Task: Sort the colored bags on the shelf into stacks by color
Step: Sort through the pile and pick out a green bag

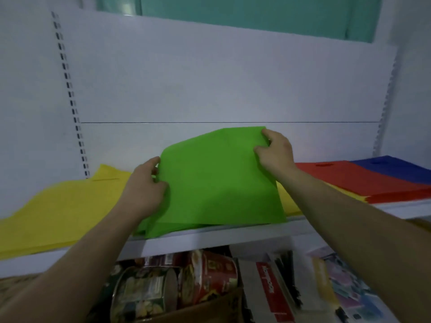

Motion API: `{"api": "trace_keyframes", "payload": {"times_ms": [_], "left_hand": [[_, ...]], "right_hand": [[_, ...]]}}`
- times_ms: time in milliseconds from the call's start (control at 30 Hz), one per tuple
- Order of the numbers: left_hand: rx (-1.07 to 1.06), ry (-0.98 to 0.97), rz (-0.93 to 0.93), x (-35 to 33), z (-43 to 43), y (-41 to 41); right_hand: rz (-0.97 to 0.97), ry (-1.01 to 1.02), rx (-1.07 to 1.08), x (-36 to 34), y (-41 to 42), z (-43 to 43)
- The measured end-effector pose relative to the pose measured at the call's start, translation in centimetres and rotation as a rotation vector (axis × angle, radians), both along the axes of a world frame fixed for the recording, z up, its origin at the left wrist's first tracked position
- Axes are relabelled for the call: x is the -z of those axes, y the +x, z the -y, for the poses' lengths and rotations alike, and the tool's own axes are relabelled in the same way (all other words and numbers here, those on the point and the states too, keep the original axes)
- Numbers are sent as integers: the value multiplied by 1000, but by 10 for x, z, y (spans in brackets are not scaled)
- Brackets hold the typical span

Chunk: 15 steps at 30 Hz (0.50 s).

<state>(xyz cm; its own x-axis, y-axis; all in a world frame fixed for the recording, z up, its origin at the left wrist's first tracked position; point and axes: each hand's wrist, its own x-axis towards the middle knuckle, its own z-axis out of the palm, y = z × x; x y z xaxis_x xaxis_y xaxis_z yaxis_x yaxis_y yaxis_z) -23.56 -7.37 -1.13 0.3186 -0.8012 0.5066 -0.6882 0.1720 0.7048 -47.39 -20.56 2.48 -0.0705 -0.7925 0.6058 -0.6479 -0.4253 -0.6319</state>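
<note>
Head camera looks down at a white shelf (214,240) where both hands work on one green bag (219,180). The left hand (145,185) grips the left edge of the green bag, with the thumb on the top side and the other fingers curled round the edge. The right hand (276,153) pinches the far right corner of the same bag between thumb and fingers. The green bag is in the middle of the shelf. Its far side is lifted toward the white back wall (210,78), and its near side comes down to the front edge of the shelf. Under this near side a second green layer (161,229) lies flat on the shelf.

To the left, yellow bags (58,213) lie spread out on the shelf, and the left forearm passes over them. To the right, a small yellow piece (288,199) shows just beside the green bag. Further right, red bags (363,183) lie in a flat stack, and a blue bag (394,166) lies on top of them at the far end.

Below the shelf, printed tins (144,292) and a red cup (210,276) stand in a cardboard box (210,308). The print on them is too blurred to read.
</note>
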Motion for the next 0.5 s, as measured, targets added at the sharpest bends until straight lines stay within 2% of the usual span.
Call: {"api": "trace_keyframes", "payload": {"times_ms": [133,300,400,500], "left_hand": [[-110,103,42,7,1,16],[-270,340,235,17,2,22],[-253,507,303,20,1,16],[-231,577,324,24,-1,12]], "right_hand": [[-80,106,-137,9,25,29],[-406,299,-239,31,44,55],[-553,353,-255,42,45,67],[-619,370,-258,47,40,69]]}}
